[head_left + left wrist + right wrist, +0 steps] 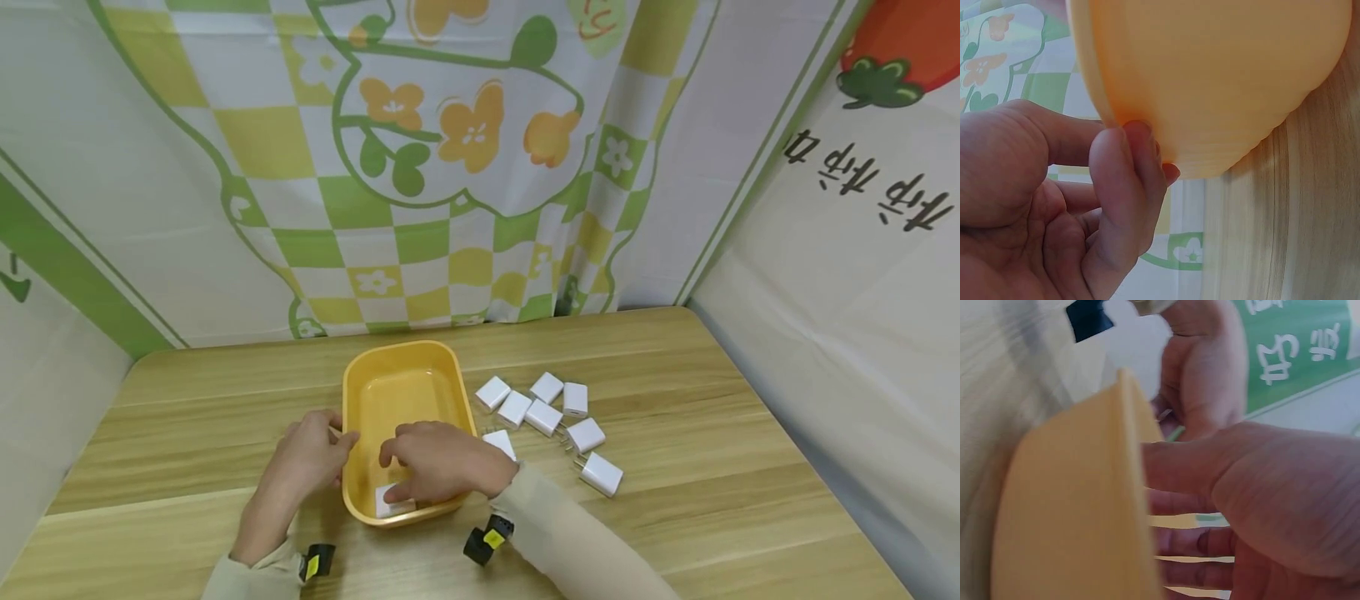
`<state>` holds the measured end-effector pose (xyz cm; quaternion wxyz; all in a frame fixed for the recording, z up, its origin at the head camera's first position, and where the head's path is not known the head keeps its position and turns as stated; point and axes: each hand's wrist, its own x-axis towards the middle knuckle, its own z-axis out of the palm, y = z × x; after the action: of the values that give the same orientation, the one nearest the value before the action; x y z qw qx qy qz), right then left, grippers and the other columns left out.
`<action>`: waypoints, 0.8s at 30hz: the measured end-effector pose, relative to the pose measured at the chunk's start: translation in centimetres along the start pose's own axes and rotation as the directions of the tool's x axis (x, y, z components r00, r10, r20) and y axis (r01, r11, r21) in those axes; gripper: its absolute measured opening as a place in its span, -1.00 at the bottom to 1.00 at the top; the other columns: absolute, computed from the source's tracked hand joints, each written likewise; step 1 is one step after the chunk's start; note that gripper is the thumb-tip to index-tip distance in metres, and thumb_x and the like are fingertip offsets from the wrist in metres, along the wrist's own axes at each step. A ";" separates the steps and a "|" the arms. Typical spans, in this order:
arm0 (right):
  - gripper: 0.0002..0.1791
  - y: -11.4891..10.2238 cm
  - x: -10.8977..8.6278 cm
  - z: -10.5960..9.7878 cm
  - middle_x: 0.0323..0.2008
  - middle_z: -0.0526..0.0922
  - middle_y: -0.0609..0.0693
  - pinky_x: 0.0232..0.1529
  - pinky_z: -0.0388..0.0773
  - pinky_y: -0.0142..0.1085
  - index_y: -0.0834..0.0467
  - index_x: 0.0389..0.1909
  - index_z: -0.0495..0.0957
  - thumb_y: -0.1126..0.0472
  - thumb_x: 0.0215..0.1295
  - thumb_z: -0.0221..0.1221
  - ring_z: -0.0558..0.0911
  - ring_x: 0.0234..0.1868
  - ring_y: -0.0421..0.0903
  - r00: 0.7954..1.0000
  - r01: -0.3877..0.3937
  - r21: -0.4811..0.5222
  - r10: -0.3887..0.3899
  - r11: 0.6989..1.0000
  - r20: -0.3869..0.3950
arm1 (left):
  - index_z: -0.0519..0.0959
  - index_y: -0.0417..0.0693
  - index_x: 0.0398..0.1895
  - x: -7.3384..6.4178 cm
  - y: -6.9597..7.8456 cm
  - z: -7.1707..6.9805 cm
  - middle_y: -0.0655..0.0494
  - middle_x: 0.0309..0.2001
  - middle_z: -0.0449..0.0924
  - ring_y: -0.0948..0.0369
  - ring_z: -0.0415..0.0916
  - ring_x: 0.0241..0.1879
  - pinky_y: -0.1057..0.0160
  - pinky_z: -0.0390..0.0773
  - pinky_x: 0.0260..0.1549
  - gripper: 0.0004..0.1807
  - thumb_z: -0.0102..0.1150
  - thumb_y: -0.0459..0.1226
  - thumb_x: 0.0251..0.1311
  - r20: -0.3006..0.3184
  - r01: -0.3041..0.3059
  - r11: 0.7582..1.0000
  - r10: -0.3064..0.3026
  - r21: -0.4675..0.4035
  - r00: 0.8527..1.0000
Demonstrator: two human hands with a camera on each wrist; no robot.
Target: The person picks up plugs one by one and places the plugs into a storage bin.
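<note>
A yellow plastic bin (402,392) stands on the table. At its left side my left hand (309,454) pinches the rim; the left wrist view shows the fingers (1142,140) against the outer wall. Over the front part of the bin is my right hand (444,460), its fingers spread apart and reaching down inside. One white charger plug (386,502) lies in the bin by the front wall, partly covered by the right thumb. In the right wrist view, the near wall of the bin (1072,506) hides the fingertips and the plug.
Several white charger plugs lie on the table right of the bin, some with metal prongs showing, among them a charger plug (602,474) nearest the front. Another plug (500,443) sits beside my right wrist. A patterned curtain (420,242) hangs behind the wooden table (225,400).
</note>
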<state>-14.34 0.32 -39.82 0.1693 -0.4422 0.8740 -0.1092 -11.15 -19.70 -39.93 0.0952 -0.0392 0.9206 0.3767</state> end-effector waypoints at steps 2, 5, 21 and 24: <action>-0.60 0.3 -0.6 -0.5 -0.13 0.60 -0.15 -0.13 0.50 -0.43 0.00 0.10 0.65 -0.10 0.34 0.32 0.57 -0.17 -0.29 0.999 0.001 0.035 0.001 0.999 -0.038 | 0.47 -0.48 0.02 0.0 0.0 0.0 -0.09 -0.37 0.68 0.18 0.58 -0.65 0.18 0.56 -0.61 -0.67 0.12 -0.31 0.42 0.003 0.004 1.000 -0.003 -0.002 1.000; -0.61 0.9 -1.6 -1.2 -0.12 0.62 -0.11 -0.17 0.50 -0.45 0.05 0.09 0.64 -0.07 0.37 0.30 0.58 -0.17 -0.26 0.994 0.028 0.064 -0.021 0.998 -0.108 | 0.47 -0.48 0.02 0.0 0.1 0.0 -0.08 -0.37 0.68 0.18 0.58 -0.65 0.18 0.57 -0.61 -0.67 0.12 -0.31 0.42 0.004 0.008 1.000 -0.008 -0.006 1.000; -0.78 4.7 -7.2 -2.0 -0.30 0.61 -0.08 -0.28 0.51 -0.31 0.12 -0.09 0.66 0.12 0.33 0.35 0.60 -0.29 -0.13 0.882 -0.074 0.157 0.138 0.985 -0.450 | 0.46 -0.50 0.05 0.0 0.1 0.1 -0.09 -0.37 0.67 0.19 0.57 -0.67 0.18 0.60 -0.62 -0.66 0.10 -0.32 0.43 0.000 0.005 1.000 -0.005 -0.024 1.000; -0.84 5.6 -7.7 -2.2 -0.34 0.59 -0.14 -0.32 0.50 -0.31 0.11 -0.14 0.67 0.17 0.31 0.35 0.59 -0.32 -0.16 0.854 -0.114 0.190 0.194 0.975 -0.483 | 0.46 -0.51 0.05 0.0 0.1 0.1 -0.08 -0.38 0.67 0.19 0.57 -0.67 0.18 0.59 -0.63 -0.66 0.10 -0.32 0.43 0.000 0.007 1.000 -0.007 -0.021 1.000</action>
<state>-15.07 9.90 -38.13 -0.0203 -0.3129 0.9095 -0.2730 -11.16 -19.55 -39.91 0.0960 -0.0436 0.9164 0.3862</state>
